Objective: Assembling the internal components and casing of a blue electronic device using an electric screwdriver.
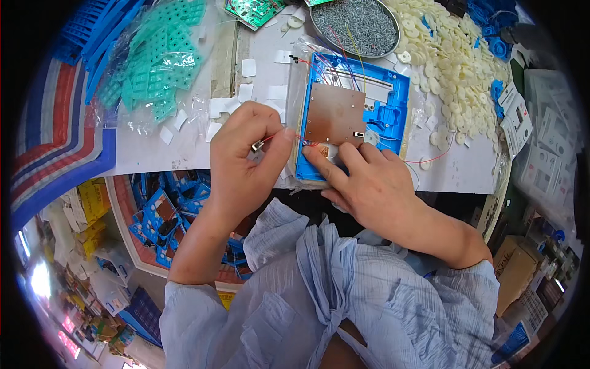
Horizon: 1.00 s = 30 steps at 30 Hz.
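Observation:
My left hand (249,157) is closed in a pinch on a thin red wire (298,136), left of a blue plastic casing (402,101). A small metal piece (257,146) shows beside its fingers. The red wire runs toward the casing's lower left corner. My right hand (375,184) lies over the casing's near edge with its fingers spread. Its index finger touches down by a copper-coloured patch (319,149), and other fingertips rest at the lower edge of a brown circuit board (337,114). The board sits inside the casing, with a small slide switch (358,134) on it.
Behind the casing stands a round tray of screws (359,27). Cream plastic discs (455,67) are heaped at right, bagged green parts (161,67) at left. White paper pieces (246,92) lie between. Below the table edge, a bin holds several blue assemblies (163,215).

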{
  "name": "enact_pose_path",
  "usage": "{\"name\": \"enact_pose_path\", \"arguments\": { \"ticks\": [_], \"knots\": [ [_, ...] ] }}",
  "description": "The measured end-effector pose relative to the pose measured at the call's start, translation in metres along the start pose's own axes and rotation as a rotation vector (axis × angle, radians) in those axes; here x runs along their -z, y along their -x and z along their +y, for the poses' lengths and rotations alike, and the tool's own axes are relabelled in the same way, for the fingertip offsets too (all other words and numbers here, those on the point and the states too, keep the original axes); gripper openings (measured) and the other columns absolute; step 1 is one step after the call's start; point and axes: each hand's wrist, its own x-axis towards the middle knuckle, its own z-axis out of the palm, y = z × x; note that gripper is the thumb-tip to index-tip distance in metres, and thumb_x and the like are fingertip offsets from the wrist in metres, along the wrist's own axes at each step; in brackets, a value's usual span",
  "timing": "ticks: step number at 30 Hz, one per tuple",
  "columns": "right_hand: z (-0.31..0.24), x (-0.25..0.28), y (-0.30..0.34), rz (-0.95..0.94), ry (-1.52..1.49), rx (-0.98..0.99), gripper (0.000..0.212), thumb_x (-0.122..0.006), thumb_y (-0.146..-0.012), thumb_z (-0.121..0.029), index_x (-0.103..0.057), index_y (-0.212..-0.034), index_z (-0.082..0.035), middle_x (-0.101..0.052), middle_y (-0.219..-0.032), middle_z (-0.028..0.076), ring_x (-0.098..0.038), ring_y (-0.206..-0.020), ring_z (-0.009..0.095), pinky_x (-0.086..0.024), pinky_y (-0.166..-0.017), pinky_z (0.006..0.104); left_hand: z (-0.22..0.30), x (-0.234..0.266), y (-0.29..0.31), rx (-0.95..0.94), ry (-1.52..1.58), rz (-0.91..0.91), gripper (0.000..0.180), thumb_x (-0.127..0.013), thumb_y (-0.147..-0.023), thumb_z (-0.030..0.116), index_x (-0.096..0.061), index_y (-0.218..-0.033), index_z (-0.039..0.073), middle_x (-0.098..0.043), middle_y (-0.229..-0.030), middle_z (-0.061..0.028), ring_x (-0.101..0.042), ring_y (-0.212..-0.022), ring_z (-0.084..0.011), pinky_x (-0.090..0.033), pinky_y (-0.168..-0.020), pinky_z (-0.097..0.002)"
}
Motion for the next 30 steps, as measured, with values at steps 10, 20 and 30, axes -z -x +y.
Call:
{"name": "enact_pose_path", "arguments": {
  "ticks": [10,20,30],
  "knots": [
    [0.027,0.015,0.009,-0.031,-0.255,0.097,0.054,-0.075,-0.085,-0.034,-0.062,-0.131,-0.011,-0.059,-0.101,0.008,-0.064,-0.087,0.027,-0.054,-0.069,0.0368,-0.006,-0.008,-0.006,0.011,0.081,0.027,0.004,-0.066,-0.092,0.000,-0.065,-0.088,-0.001,-0.065,-0.099,-0.0078,-0.057,-0.082,-0.0109,-0.045,-0.071,-0.0255],
    [0.012,0.009,0.011,0.078,-0.094,0.062,0.050,-0.077,-0.081,-0.028,-0.066,-0.124,-0.007,-0.059,-0.097,0.008,-0.061,-0.075,0.023,-0.052,-0.064,0.0360,0.018,-0.033,-0.006,0.276,0.501,-0.074,0.006,-0.071,-0.092,0.001,-0.066,-0.096,0.000,-0.070,-0.086,-0.0018,-0.056,-0.064,-0.0025,-0.045,-0.057,-0.0194],
    [0.048,0.017,0.035,0.422,-0.626,-0.057,0.044,-0.077,-0.075,0.001,-0.066,-0.117,-0.003,-0.068,-0.103,0.017,-0.067,-0.086,0.035,-0.055,-0.070,0.0370,0.029,-0.046,-0.014,-0.068,0.000,-0.436,0.009,-0.074,-0.089,0.001,-0.068,-0.096,-0.001,-0.066,-0.081,-0.0030,-0.058,-0.064,-0.0049,-0.045,-0.057,-0.0216]
  ]
}}
